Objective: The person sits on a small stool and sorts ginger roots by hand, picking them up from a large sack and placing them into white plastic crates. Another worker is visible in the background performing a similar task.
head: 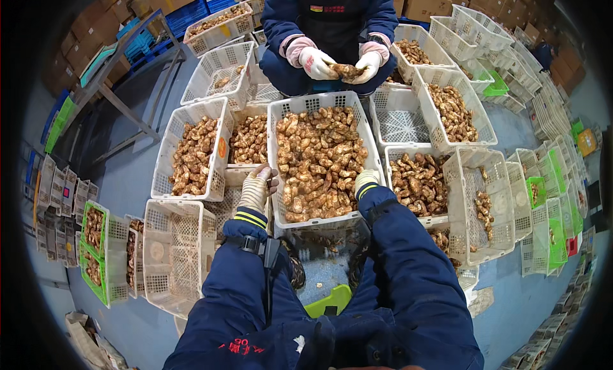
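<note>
A white plastic crate (320, 222) heaped with brown-and-white mushrooms (321, 161), matsutake by their look, stands right before me. My left hand (256, 187), in a striped glove with bare fingertips, hovers beside its left wall. Its fingers are loosely bent and slightly apart, and I see nothing in them. My right hand (367, 179), in a similar glove, reaches inside the right wall at the edge of the heap. Its fingertips are hidden, so a grip cannot be made out. Left of the crate, a smaller mushroom crate (248, 139) lies beyond my left hand.
Opposite me, a person's gloved hands (342, 66) hold a large mushroom (346, 71). Mushroom crates flank the centre on the left (191, 157) and right (419, 181). A nearly bare crate (172, 255) sits near my left forearm. A metal-framed table (129, 92) stands at far left.
</note>
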Available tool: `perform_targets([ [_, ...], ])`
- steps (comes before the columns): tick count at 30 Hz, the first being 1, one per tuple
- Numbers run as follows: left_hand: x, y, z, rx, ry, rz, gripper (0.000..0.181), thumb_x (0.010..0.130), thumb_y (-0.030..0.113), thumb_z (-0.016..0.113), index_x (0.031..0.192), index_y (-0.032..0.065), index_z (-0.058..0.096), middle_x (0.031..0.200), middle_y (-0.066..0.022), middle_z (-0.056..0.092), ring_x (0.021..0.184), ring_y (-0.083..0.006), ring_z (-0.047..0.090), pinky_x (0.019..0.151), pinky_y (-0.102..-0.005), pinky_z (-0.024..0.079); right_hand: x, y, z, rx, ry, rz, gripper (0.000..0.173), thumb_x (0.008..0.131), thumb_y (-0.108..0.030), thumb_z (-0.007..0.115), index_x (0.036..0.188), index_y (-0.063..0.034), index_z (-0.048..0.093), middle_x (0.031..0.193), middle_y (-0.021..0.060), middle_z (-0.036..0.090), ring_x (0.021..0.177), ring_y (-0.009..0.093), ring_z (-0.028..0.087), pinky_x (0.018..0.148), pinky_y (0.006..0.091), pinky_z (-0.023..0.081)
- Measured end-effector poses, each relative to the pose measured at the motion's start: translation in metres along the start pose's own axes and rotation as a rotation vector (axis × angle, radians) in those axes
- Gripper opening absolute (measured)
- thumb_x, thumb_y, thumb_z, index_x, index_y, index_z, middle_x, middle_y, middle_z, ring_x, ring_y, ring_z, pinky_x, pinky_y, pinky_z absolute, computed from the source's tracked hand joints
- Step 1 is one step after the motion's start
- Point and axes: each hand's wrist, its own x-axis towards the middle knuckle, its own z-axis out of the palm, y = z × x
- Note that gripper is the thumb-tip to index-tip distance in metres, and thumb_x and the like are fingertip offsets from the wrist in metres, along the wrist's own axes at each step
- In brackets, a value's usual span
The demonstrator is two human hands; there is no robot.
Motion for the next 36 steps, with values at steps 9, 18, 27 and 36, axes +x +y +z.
perform_targets([
  [9,-0.01,0.003,-0.007,0.081,0.032,0.017,0.033,0.097,0.02,0.06,0.128,0.0097,0.054,0.095,-0.0056,0.067,0.073,-0.0147,0.062,0.06,-0.027,0.051,-0.022,0.115,-0.07,1.772,-0.11,-0.154,0.045,0.081,-0.019,0.067,0.124,-0.0077,0.06,0.073,0.0041,0.063,0.059,0.01,0.055,0.051,0.0258,0.045],
  [18,-0.009,-0.001,0.005,0.171,0.047,0.013,0.04,0.097,0.02,0.06,0.133,0.0059,0.05,0.098,-0.0073,0.066,0.07,-0.0152,0.062,0.059,-0.0274,0.051,0.075,0.186,-0.059,0.897,-0.231,0.001,0.044,0.081,-0.038,0.059,0.106,-0.0031,0.069,0.088,0.0106,0.07,0.071,0.024,0.063,0.075,0.0415,0.05],
  [27,0.002,-0.013,0.037,0.174,-0.108,0.016,0.041,0.096,0.021,0.062,0.132,0.0061,0.051,0.099,-0.0062,0.066,0.073,-0.0151,0.062,0.059,-0.0263,0.05,0.068,0.21,-0.017,1.789,0.218,0.019,0.021,0.089,-0.028,0.061,0.096,-0.0098,0.056,0.068,0.0023,0.054,0.048,0.012,0.046,0.04,0.03,0.034],
  [36,-0.002,-0.013,0.042,0.18,-0.133,0.009,0.041,0.096,0.022,0.061,0.132,0.0061,0.051,0.098,-0.0063,0.066,0.071,-0.0144,0.062,0.059,-0.0258,0.049,0.078,0.205,-0.014,1.774,0.132,0.022,0.038,0.088,-0.033,0.06,0.116,-0.0072,0.055,0.076,0.0069,0.062,0.056,0.016,0.056,0.047,0.0318,0.046],
])
